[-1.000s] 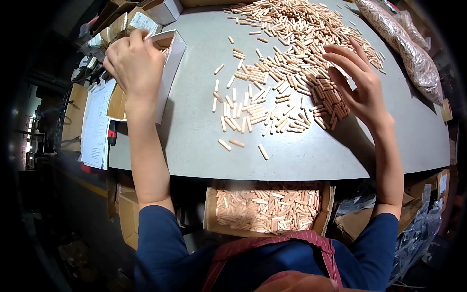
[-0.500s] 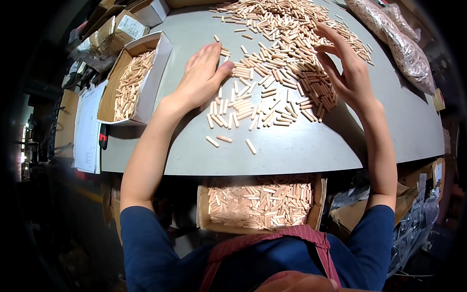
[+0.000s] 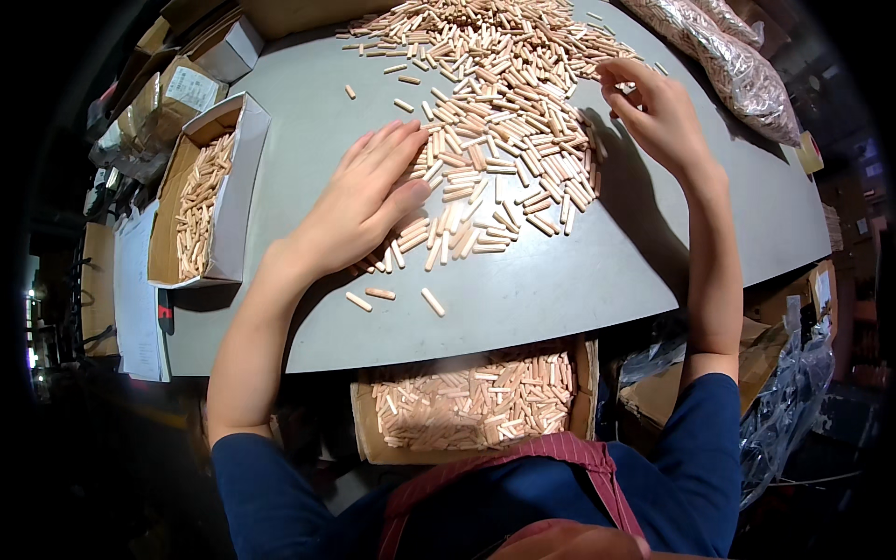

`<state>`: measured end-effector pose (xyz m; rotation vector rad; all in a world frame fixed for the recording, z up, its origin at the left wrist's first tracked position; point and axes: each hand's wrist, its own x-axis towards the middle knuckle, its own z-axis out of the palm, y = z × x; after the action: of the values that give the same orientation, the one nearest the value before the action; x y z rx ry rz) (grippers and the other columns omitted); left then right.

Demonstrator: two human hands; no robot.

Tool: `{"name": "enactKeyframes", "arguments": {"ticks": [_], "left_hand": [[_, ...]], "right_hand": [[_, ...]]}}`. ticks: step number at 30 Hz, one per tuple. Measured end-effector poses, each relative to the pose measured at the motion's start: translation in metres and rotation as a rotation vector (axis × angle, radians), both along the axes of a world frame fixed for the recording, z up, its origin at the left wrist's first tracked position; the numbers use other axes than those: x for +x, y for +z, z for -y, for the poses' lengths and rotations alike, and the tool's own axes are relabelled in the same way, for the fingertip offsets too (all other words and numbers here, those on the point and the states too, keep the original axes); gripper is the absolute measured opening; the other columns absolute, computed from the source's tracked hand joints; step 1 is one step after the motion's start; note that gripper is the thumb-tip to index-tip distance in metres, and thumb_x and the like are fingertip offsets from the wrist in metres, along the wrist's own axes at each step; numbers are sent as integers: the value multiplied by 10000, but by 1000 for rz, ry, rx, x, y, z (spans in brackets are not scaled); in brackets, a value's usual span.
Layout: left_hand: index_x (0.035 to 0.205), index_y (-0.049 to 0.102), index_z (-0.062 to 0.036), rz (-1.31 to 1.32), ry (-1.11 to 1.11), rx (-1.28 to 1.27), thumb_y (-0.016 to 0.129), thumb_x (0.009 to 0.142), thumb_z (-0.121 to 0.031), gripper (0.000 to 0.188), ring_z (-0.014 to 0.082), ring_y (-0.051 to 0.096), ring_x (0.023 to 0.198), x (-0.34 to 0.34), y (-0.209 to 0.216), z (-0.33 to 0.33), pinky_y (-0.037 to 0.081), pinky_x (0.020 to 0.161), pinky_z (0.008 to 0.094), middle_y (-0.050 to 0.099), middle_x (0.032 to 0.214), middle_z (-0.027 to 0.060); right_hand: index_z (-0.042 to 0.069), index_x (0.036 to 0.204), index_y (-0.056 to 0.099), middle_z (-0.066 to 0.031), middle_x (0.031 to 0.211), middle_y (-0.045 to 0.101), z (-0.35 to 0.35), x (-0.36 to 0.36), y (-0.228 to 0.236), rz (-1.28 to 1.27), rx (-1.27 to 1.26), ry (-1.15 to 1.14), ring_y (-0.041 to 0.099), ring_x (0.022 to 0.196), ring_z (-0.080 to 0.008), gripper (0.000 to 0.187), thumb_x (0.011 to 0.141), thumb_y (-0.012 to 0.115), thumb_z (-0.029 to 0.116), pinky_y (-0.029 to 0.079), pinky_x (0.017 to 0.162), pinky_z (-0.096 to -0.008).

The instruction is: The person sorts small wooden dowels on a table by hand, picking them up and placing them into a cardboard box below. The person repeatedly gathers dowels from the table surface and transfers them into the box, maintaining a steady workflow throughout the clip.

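Observation:
A broad heap of short wooden dowels (image 3: 523,140) spreads over the grey table (image 3: 523,299). My left hand (image 3: 373,187) lies flat at the left side of the heap, fingers stretched out and side by side, touching the dowels there. Some dowels by its thumb and wrist are partly covered. Just right of the heap, my right hand (image 3: 658,117) is raised over the table, its fingers curled in towards the thumb. Whatever is between those fingertips, if anything, is hidden. A few loose dowels (image 3: 432,301) lie nearer the front edge.
An open white cardboard box (image 3: 247,177) holding dowels stands at the left, beside papers (image 3: 140,289). Below the front edge is another open carton (image 3: 585,392) full of dowels. A clear bag of dowels (image 3: 737,79) lies at the far right; crumpled plastic (image 3: 793,401) hangs at the lower right.
The view has shifted. My right hand has drawn away from the heap, and its fingers have curled in. My left hand has come nearer, against the lower left dowels, which now sit closer together.

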<state>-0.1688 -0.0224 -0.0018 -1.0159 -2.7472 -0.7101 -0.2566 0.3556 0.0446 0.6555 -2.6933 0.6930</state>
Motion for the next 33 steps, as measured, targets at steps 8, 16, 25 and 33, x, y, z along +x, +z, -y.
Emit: {"name": "enactKeyframes", "arguments": {"ticks": [8,16,25,33], "left_hand": [[1510,498,48,-16,-39,32,560,1093,-283,536,418,417,1509,3,5,-4,284,1269,500,510,1562,272],[1565,474,-12,20,-27,-26,506,1109,-290,534,394,357,1559,5,8,-2,261,1280,490,449,1643,208],[1498,526,27,-32,-46,34,618,1067,-283,539,411,440,1491,4,8,-3,324,1241,491,526,1557,241],[1504,525,24,-45,-47,18,626,1064,-295,553,410,447,1484,4,7,-1,330,1238,495,524,1562,239]], "right_hand": [[-10,1060,712,-172,906,727,-7,13,14,242,305,-29,686,766,-316,278,973,690,253,528,723,-416],[-1,1096,709,-154,879,732,4,26,27,551,233,85,704,762,-275,274,881,764,159,534,693,-401],[10,1243,653,-119,890,749,17,34,27,680,157,319,715,770,-222,407,855,757,78,549,689,-364],[10,1260,637,-107,886,740,24,41,32,773,113,348,709,722,-193,419,855,738,43,544,638,-341]]}}
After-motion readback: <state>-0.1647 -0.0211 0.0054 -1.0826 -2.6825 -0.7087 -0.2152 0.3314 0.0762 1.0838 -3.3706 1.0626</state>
